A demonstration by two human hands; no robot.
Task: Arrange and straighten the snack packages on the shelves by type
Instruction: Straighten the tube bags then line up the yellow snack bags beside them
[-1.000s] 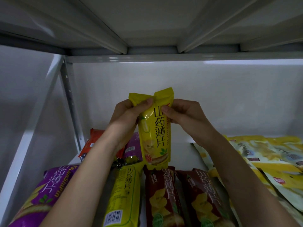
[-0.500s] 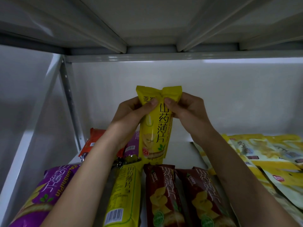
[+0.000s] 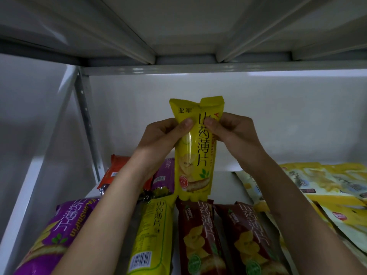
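I hold a tall yellow snack package (image 3: 195, 155) upright above the white shelf (image 3: 222, 185). My left hand (image 3: 160, 135) pinches its upper left side, thumb on the front. On the other side my right hand (image 3: 230, 130) pinches the upper right edge. Below it lie a second yellow package (image 3: 153, 235), two dark red packages (image 3: 196, 237) (image 3: 248, 241), a purple package (image 3: 53, 241) at the front left, another purple one (image 3: 164, 173) and an orange one (image 3: 117, 171) behind my left arm.
A pile of pale yellow flat packages (image 3: 327, 187) covers the shelf's right side. A grey metal upright (image 3: 87, 124) stands at the left rear. The shelf above (image 3: 178, 26) hangs low overhead. White back wall (image 3: 278, 108) behind.
The yellow package has risen a little and shifted right, and its top has been spread flatter between both hands.
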